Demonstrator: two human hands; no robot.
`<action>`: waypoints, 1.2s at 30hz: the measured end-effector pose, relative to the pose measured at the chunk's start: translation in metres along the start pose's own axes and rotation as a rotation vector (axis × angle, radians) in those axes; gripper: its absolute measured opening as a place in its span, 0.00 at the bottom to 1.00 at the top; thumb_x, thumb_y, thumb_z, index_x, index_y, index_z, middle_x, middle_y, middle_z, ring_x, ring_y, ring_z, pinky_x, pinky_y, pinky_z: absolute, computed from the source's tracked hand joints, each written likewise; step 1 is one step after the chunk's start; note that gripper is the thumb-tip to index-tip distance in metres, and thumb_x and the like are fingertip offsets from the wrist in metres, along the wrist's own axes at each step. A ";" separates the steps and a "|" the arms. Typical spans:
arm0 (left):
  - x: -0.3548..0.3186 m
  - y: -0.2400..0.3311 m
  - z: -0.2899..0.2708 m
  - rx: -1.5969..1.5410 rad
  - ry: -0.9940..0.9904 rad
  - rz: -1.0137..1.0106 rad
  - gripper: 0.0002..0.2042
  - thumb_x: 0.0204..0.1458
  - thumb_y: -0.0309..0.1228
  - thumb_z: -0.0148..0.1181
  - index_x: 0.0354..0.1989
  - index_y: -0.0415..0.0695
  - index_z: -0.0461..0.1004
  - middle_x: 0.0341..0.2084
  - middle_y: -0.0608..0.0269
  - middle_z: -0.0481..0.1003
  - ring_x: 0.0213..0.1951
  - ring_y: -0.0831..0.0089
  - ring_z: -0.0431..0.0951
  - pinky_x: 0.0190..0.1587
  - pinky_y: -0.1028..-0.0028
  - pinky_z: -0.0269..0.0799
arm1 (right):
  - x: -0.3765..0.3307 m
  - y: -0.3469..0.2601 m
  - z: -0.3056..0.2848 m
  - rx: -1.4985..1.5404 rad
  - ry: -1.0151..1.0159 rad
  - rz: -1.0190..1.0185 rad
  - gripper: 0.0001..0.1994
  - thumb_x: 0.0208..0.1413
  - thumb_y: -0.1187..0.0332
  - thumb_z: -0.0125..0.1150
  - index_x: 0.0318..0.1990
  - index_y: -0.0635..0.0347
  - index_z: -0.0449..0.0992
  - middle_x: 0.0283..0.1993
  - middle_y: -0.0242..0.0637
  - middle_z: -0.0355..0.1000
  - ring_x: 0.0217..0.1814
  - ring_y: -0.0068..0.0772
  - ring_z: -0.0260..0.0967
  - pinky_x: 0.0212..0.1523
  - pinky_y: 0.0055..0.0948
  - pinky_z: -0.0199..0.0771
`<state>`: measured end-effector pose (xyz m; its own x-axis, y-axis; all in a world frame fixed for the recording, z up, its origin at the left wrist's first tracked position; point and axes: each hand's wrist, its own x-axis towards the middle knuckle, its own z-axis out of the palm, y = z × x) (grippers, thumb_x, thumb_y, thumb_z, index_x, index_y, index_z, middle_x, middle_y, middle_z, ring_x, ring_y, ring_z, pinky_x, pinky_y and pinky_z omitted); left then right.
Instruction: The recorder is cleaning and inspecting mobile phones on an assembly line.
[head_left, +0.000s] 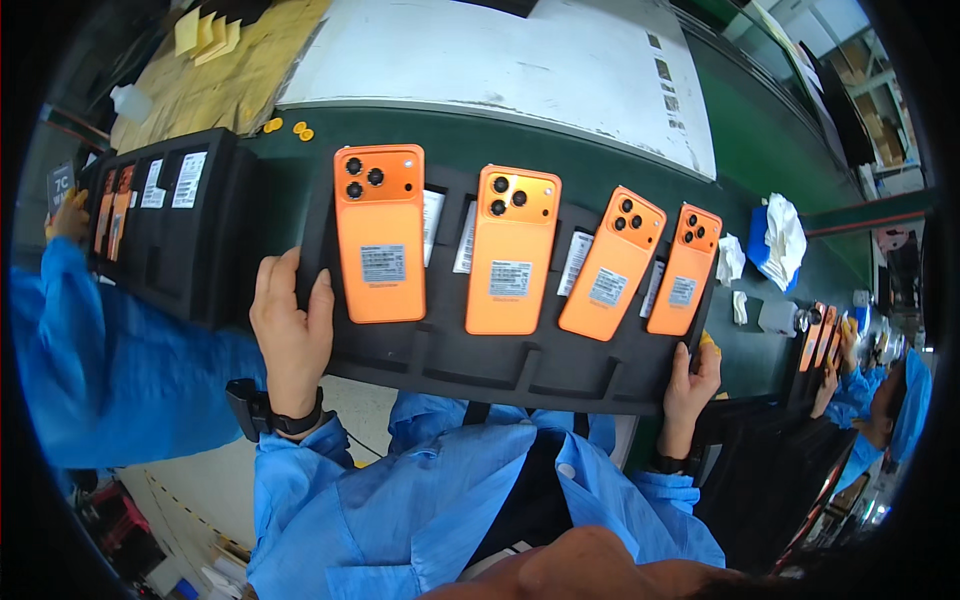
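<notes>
Left hand [290, 325] is gripping the black tray [425, 365] by its left end, right hand [692, 388] by its right, both grips closing round the edges. Four orange phones [514, 240] are lying camera-side up on it, over the green table [285, 165].

At six o'clock, a blue smock [370, 515] is worn over a black top [525, 495], its collar [470, 490] spread. A chunky black strap [250, 408] is worn at eight o'clock, a dark wristband [669, 463] at four.
</notes>
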<state>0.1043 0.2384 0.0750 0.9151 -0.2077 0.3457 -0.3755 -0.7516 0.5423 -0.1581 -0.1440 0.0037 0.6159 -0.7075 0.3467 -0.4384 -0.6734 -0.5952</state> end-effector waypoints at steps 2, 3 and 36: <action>0.000 0.000 0.003 0.014 0.003 0.012 0.13 0.54 0.22 0.59 0.47 0.31 0.72 0.34 0.51 0.70 0.36 0.59 0.75 0.41 0.70 0.70 | -0.001 -0.002 -0.001 0.026 0.012 0.028 0.11 0.55 0.72 0.65 0.40 0.71 0.74 0.27 0.34 0.58 0.29 0.27 0.56 0.28 0.27 0.55; 0.000 -0.002 0.004 0.012 0.009 0.018 0.13 0.54 0.22 0.59 0.47 0.31 0.72 0.34 0.51 0.70 0.36 0.59 0.75 0.41 0.70 0.70 | -0.001 -0.005 0.000 0.042 0.023 0.023 0.10 0.55 0.73 0.65 0.40 0.71 0.74 0.27 0.34 0.58 0.29 0.28 0.56 0.29 0.28 0.56; 0.001 -0.028 0.028 -0.275 0.052 -0.047 0.12 0.58 0.22 0.57 0.49 0.30 0.71 0.36 0.59 0.68 0.35 0.73 0.72 0.39 0.74 0.68 | 0.035 -0.023 -0.004 -0.025 0.137 -0.161 0.15 0.52 0.73 0.65 0.45 0.71 0.74 0.34 0.52 0.70 0.34 0.53 0.68 0.32 0.43 0.67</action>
<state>0.1200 0.2415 0.0394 0.9262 -0.1395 0.3503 -0.3656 -0.5600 0.7435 -0.1293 -0.1538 0.0321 0.5855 -0.6118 0.5319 -0.3585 -0.7839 -0.5069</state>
